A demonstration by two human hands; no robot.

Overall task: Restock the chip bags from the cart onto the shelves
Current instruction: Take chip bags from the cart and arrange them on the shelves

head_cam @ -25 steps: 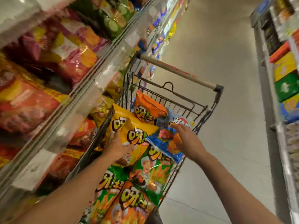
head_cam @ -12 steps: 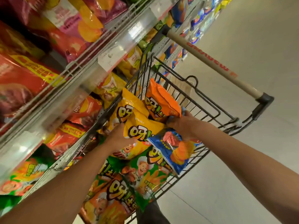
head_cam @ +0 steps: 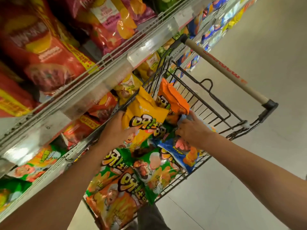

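Now yellow chip bag (head_cam: 146,117) gripped by left hand (head_cam: 116,130) fingers

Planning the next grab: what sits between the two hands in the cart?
In the head view, the yellow bag fills the gap between the left hand, which grips it, and the right hand on the blue bag.

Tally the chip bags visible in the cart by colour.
Glossy yellow chip bag: 1
Crinkled orange chip bags: 2
Shiny green chip bags: 2
Glossy blue chip bag: 1
Total: 6 visible; any buried underneath are hidden.
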